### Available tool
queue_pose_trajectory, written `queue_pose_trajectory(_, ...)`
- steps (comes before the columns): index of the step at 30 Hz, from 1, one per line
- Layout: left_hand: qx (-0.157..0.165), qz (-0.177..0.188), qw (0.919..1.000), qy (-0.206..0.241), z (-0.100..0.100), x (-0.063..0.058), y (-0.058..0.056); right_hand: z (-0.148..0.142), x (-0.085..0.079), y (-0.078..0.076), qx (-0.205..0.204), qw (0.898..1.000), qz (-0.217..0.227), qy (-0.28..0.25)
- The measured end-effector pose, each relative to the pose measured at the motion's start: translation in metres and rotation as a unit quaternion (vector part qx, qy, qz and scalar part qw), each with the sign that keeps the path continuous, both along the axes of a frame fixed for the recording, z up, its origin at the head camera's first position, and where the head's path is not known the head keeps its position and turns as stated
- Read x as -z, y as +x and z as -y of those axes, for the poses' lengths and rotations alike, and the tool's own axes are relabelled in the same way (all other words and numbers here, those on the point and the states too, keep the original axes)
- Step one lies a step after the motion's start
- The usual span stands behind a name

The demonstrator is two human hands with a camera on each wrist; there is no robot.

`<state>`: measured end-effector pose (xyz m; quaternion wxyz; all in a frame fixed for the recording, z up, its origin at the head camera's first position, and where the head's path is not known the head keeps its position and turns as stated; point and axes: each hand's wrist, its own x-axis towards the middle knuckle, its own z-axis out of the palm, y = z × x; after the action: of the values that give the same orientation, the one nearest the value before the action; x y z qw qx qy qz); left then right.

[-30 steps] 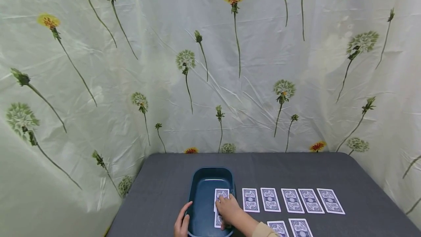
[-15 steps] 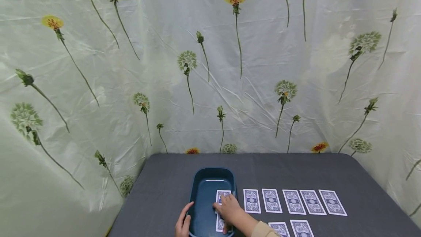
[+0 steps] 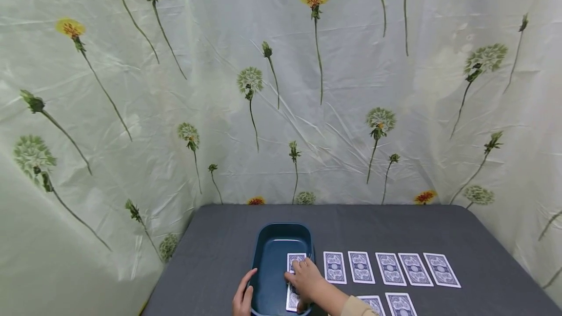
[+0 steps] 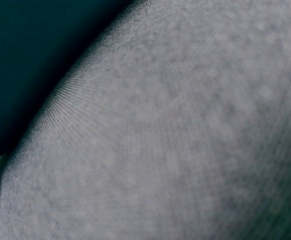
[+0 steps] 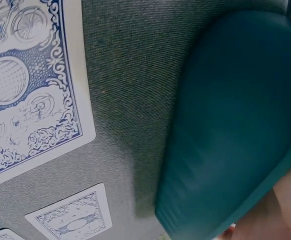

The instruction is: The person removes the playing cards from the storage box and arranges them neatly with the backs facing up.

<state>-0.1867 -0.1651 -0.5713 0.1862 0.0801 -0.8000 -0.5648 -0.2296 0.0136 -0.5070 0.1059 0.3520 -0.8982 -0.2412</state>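
Inside a dark teal tray [image 3: 272,247], two blue-backed playing cards lie face down along the right wall. The far playing card [image 3: 295,257] is partly covered by fingers. My right hand [image 3: 308,279] reaches over the tray's right rim and holds the near playing card [image 3: 292,301], fingertips at its far end and thumb at its near end. My left hand [image 3: 243,296] rests against the tray's left side, its index finger stretched along the rim. In the right wrist view, part of my right hand [image 5: 285,200] shows beyond the tray's outer wall [image 5: 230,110].
Right of the tray, a row of face-down cards [image 3: 362,267] lies on the grey cloth-covered table [image 3: 373,228]. Closer to the person are two more cards [image 3: 401,305], one partly behind the right sleeve [image 3: 357,306]. A flower-print curtain [image 3: 342,150] hangs behind the table.
The near playing card has slid slightly toward the person, away from the far card. The right hand's fingertips have shifted down a little with it. The left hand stays at the rim.
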Motion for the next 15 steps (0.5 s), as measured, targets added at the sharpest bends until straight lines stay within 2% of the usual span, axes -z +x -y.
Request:
queue_pose_trajectory(6,-0.004,-0.023,0.9997,-0.011,-0.0004,0.0007,0.0004,0.0006,-0.0051,0.0036,0.007,0.999,0.047,-0.008)
queue_pose_trajectory(12,-0.002,-0.004,0.9999,-0.01,0.0003,-0.0015,0.0,0.0012,-0.0039,0.003,0.016,0.997,0.075,-0.015)
queue_pose_trajectory(15,-0.001,-0.001,1.0,-0.004,0.0009,-0.0021,-0.0001,0.0008,-0.0031,0.0024,0.007,0.996,0.081,-0.031)
